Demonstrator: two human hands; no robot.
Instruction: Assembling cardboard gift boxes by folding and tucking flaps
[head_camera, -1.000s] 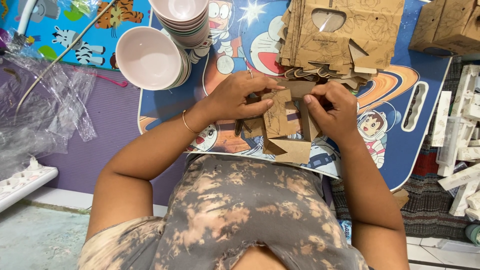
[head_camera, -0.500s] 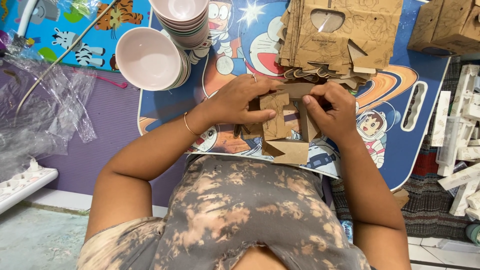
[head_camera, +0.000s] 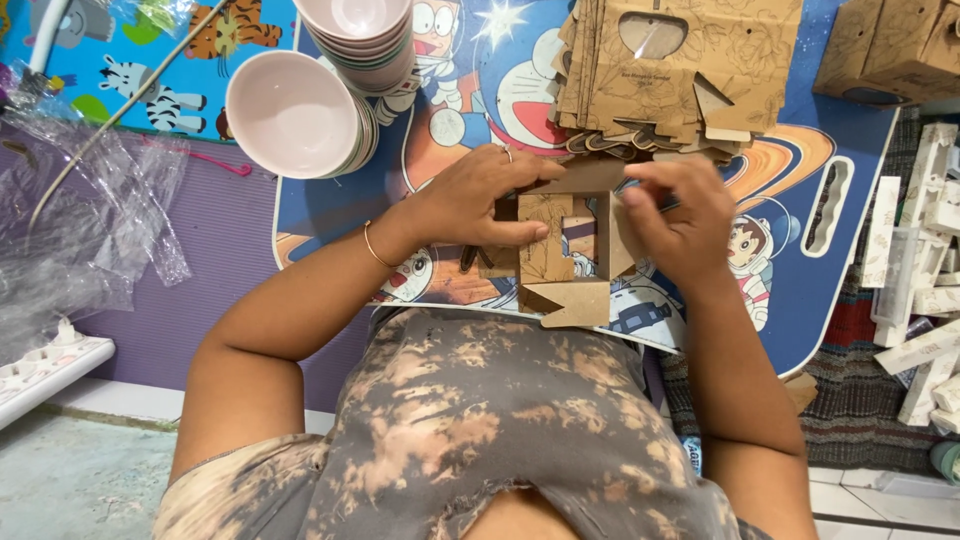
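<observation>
On the blue cartoon-printed table (head_camera: 860, 260), just below the stack of flat brown cardboard blanks (head_camera: 680, 70), the left hand (head_camera: 480, 200) and right hand (head_camera: 680, 215) both closed their grip on a brown die-cut cardboard box blank with a square window (head_camera: 565, 250). It looked mid-fold (flaps half raised); next, the side panels wanted squaring and the bottom flap tucking.

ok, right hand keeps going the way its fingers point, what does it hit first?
Probably the left hand: the right hand points leftward across the folded cardboard box both hold. Depth is unclear.
</observation>
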